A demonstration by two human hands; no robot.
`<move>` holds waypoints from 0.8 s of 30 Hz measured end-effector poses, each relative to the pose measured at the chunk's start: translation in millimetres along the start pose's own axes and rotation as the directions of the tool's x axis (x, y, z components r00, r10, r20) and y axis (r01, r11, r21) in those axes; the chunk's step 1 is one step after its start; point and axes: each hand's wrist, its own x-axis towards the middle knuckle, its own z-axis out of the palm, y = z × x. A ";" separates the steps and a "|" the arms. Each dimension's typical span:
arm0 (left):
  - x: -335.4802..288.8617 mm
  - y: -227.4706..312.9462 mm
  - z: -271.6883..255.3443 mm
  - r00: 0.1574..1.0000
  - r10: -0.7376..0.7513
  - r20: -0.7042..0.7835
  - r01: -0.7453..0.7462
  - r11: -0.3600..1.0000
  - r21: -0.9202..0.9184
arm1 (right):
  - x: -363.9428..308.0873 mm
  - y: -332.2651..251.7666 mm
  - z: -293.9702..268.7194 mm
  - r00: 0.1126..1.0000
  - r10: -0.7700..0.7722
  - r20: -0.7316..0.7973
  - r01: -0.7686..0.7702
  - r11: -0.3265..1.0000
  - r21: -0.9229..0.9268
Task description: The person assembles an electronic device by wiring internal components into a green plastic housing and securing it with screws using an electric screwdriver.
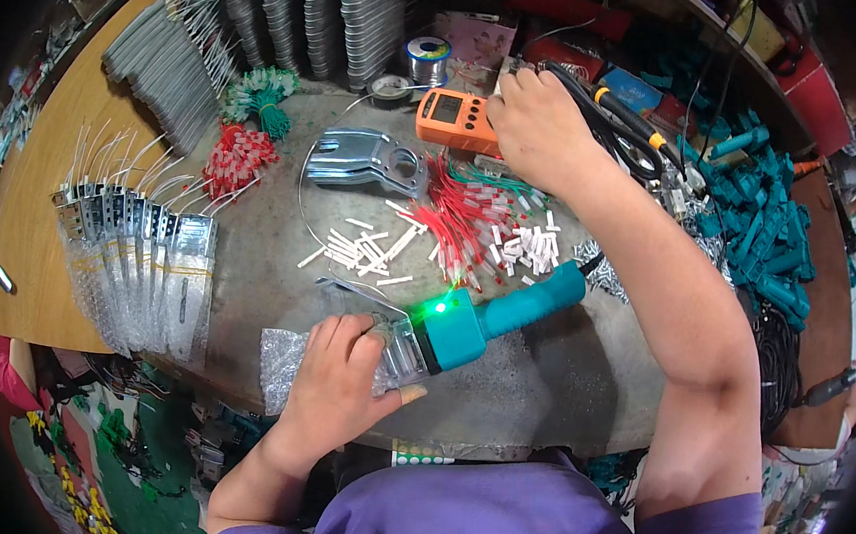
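A teal-handled power tool (529,307) lies across the near middle of the bench, a green light glowing on its housing. Its flat metal end is partly covered by bubble wrap (282,361). My left hand (336,380) is closed over that wrapped end, thumb along the near side and a tan covering on the thumb tip. Farther back, my right hand (537,126) curls its fingers over the right end of an orange handheld meter (449,112) with a small screen and buttons. The hand hides that end of the meter.
Red-wired parts (461,220) and white sleeves (360,249) lie mid-bench, behind the tool. A metal bracket (366,160) and solder spool (428,61) sit farther back. Bubble-wrapped metal plates (140,267) stand left; teal housings (773,227) pile up right. Black cable (616,131) loops near my right hand.
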 end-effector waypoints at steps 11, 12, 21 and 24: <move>2.3 3.3 -2.3 1.000 -0.017 -0.005 0.017 1.000 -0.002 | 0.9 2.2 0.2 0.999 0.020 -0.036 -0.019 0.999 0.036; 2.3 3.2 -2.3 1.000 -0.015 -0.008 0.015 1.000 0.000 | 0.8 2.4 1.0 0.999 0.022 -0.047 -0.020 0.999 0.048; 1.2 2.2 -0.5 1.000 -0.007 -0.021 0.007 1.000 0.010 | 0.6 3.3 0.1 0.999 0.029 -0.032 -0.027 0.997 0.071; 0.7 1.7 -1.1 1.000 -0.002 -0.022 0.002 1.000 0.012 | 1.1 2.6 -1.5 0.999 0.029 -0.022 -0.027 0.997 0.070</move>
